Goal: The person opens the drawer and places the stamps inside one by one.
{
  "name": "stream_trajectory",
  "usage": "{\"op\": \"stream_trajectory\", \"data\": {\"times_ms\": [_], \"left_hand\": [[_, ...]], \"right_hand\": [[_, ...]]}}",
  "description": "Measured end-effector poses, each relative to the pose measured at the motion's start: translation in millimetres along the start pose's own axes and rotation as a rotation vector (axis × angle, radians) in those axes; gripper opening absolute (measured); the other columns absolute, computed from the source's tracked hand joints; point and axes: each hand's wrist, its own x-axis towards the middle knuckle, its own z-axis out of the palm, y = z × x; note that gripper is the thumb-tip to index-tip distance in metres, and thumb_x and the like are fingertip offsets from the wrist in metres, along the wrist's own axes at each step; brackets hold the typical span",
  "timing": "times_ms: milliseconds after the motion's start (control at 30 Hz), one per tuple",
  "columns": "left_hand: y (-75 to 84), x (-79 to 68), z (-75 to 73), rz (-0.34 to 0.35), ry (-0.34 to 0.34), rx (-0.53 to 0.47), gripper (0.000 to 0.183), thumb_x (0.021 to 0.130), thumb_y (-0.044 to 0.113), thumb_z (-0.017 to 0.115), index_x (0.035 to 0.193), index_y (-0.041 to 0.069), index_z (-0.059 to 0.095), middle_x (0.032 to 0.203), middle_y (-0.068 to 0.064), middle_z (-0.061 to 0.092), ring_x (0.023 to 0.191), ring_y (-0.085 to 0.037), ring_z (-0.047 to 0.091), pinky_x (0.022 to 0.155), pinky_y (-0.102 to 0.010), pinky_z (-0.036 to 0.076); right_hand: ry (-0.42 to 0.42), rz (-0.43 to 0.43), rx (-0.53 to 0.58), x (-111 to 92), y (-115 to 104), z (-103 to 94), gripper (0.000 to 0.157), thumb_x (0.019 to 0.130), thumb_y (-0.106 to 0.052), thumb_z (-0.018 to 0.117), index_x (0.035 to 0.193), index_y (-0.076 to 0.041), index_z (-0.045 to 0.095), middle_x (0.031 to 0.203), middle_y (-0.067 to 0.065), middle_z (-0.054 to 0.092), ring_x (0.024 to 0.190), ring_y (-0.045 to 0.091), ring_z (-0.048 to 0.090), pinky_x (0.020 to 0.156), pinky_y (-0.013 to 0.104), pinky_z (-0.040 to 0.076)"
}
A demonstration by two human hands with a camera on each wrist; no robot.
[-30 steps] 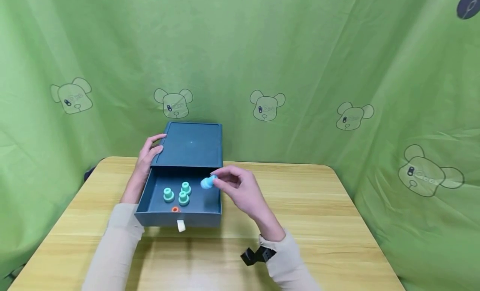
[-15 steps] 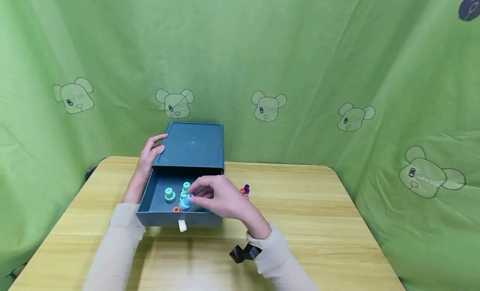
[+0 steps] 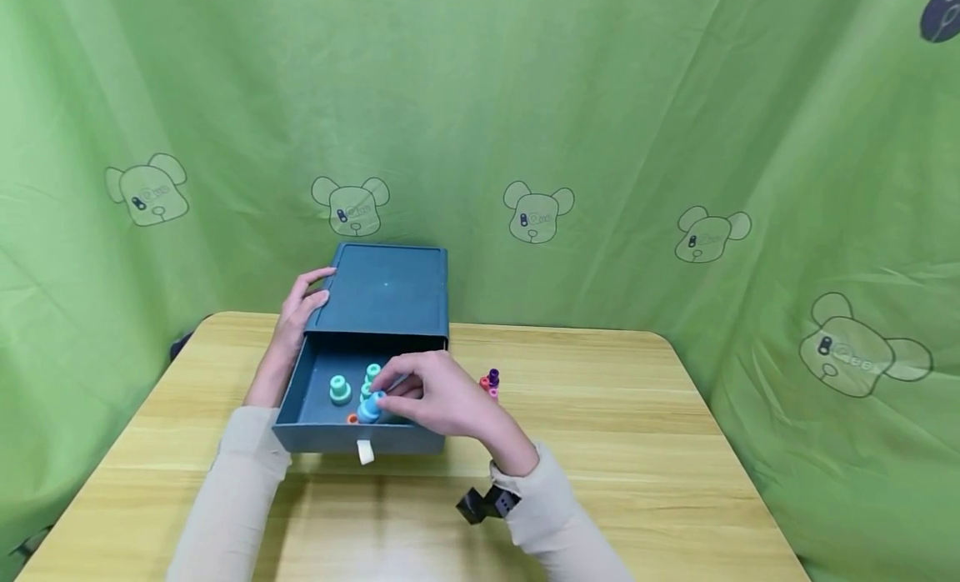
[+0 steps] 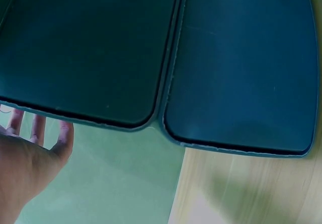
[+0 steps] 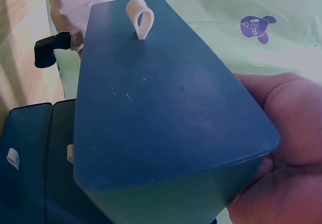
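Observation:
My right hand (image 3: 442, 394) reaches over the front of a pulled-out dark blue drawer (image 3: 300, 398). Thumb and fingertips pinch a light blue stacking peg (image 3: 369, 410), low in the drawer beside one of the teal pegs (image 3: 340, 390). Three teal pegs stand there, one partly hidden by fingers, and a small orange peg (image 3: 352, 418) sits by the front wall. My left hand (image 3: 296, 311) rests against the left side of the blue drawer cabinet (image 3: 386, 290). In the left wrist view its extended fingers (image 4: 64, 136) touch the cabinet's edge. The right wrist view hides the peg behind the drawer.
Several small purple, red and pink pegs (image 3: 492, 383) are on the wooden table (image 3: 600, 432), right of the cabinet. A white pull loop (image 3: 365, 452) hangs on the drawer front. Two closed drawer fronts (image 5: 22, 133) show in the right wrist view. A green curtain (image 3: 600, 107) surrounds the table.
My right hand has moved left and down with the light blue peg, from the drawer's right side toward its front middle. Small pegs on the table have come into view. My left hand stays put.

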Motion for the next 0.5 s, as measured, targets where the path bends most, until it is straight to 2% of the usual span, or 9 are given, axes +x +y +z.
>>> {"op": "stream_trajectory", "data": {"times_ms": [500], "left_hand": [[-2.3, -0.4, -0.6, 0.011, 0.001, -0.024, 0.048, 0.103, 0.017, 0.047, 0.15, 0.007, 0.049, 0.127, 0.003, 0.057, 0.104, -0.009, 0.059, 0.087, -0.022, 0.048]], "right_hand": [[-0.02, 0.009, -0.051, 4.1, -0.2, 0.0, 0.01, 0.095, -0.01, 0.075, 0.105, -0.009, 0.077, 0.101, 0.004, 0.075, 0.082, 0.005, 0.07, 0.076, 0.017, 0.056]]}}
